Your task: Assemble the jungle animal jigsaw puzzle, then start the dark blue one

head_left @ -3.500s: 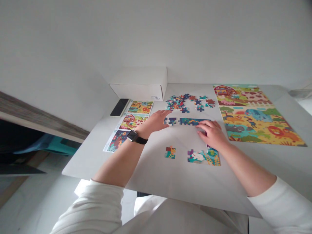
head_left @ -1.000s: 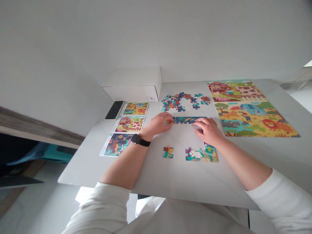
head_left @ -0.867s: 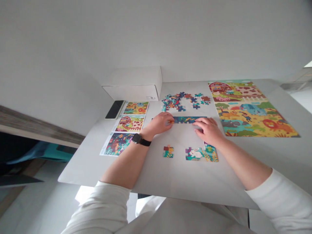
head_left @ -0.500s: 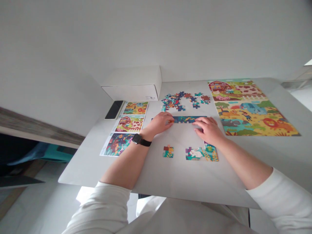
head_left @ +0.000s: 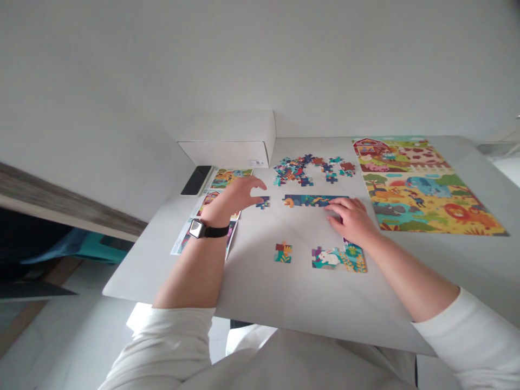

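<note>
My left hand (head_left: 242,194) hovers with thumb and fingers apart, close to a loose dark-blue puzzle piece (head_left: 264,202) on the table. My right hand (head_left: 352,216) rests with its fingertips on the right end of a dark-blue strip of joined puzzle pieces (head_left: 311,200); its thumb is apart from the fingers. That end of the strip is partly hidden. Nearer me lie a joined corner section with a white rabbit (head_left: 327,258) and a separate puzzle piece with yellow leaves (head_left: 283,253). My right hand and wrist cover part of the corner section's top.
Behind the strip is a heap of loose puzzle pieces (head_left: 296,169). Finished farm and safari puzzles (head_left: 430,187) lie at the right. A white box (head_left: 227,153), a phone (head_left: 197,181) and a picture sheet (head_left: 179,246), partly under my left arm, are at the left.
My left hand has moved left off the strip's left end and opened. The strip's orange end and the separate blue piece now show. My right hand stays at the strip's right end.
</note>
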`<action>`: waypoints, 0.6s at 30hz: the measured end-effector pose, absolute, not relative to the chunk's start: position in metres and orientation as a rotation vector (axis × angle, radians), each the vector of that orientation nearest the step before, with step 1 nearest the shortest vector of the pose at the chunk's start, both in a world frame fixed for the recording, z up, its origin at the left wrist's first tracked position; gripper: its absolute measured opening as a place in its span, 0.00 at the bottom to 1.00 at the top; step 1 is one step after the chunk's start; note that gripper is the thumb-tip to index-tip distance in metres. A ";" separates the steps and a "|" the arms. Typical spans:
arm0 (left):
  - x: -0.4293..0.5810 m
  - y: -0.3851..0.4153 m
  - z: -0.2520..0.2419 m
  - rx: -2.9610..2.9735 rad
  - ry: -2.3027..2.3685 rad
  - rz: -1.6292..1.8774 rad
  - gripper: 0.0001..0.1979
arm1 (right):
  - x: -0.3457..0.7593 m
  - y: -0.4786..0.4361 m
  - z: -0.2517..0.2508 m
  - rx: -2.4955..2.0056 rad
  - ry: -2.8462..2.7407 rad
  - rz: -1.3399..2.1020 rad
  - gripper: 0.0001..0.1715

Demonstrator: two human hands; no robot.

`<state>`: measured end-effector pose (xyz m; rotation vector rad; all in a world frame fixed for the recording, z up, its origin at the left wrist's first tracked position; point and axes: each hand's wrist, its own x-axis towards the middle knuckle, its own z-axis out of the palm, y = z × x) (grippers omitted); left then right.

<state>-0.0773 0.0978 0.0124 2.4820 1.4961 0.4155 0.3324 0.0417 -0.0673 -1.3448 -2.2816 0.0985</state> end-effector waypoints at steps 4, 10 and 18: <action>-0.082 0.093 -0.008 2.500 1.394 0.377 0.17 | 0.334 0.043 -0.068 -1.349 -2.284 0.095 0.17; -0.085 0.094 -0.025 2.522 1.354 0.421 0.15 | 0.334 0.043 -0.065 -1.352 -2.287 0.113 0.18; -0.062 0.087 -0.017 2.541 1.257 0.617 0.11 | 0.332 0.042 -0.065 -1.344 -2.275 0.119 0.18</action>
